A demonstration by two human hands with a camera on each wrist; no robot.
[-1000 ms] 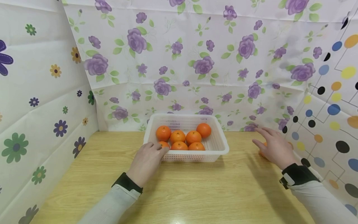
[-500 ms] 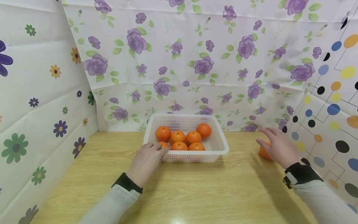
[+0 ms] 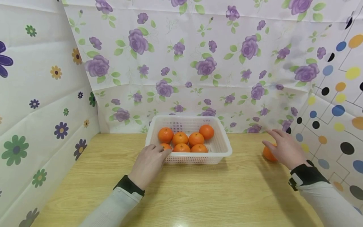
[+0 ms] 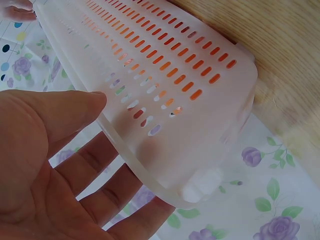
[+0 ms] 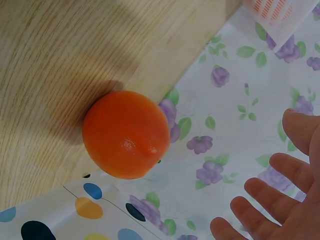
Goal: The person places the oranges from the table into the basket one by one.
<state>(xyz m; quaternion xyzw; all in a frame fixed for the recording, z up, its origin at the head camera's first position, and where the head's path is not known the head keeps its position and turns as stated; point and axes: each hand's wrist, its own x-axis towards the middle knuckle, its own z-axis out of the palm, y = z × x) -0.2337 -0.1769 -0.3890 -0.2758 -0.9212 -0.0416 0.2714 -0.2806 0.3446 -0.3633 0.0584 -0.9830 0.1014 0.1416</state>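
A white perforated plastic basket (image 3: pixel 225 154) with several oranges (image 3: pixel 180 138) in it stands near the back wall. At its front left corner my left hand (image 3: pixel 148 164) grips the rim; the left wrist view has the thumb (image 4: pixel 75 112) on the outer side and the fingers over the rim of the basket (image 4: pixel 175 160). A single orange (image 3: pixel 269 153) lies on the table at the right, partly covered in the head view by my right hand (image 3: pixel 287 149). In the right wrist view that hand (image 5: pixel 285 200) has its fingers spread, apart from the orange (image 5: pixel 125 135).
A light wooden table (image 3: pixel 193 195) carries everything. Behind it hangs a cloth with purple flowers (image 3: pixel 195 66). Patterned sheets close off both sides: daisies on the left sheet (image 3: pixel 42 85), coloured dots on the right sheet (image 3: pixel 337 123), near the right hand.
My right hand has shifted slightly to the right, so more of the single orange shows. The left hand and the basket have stayed in place.
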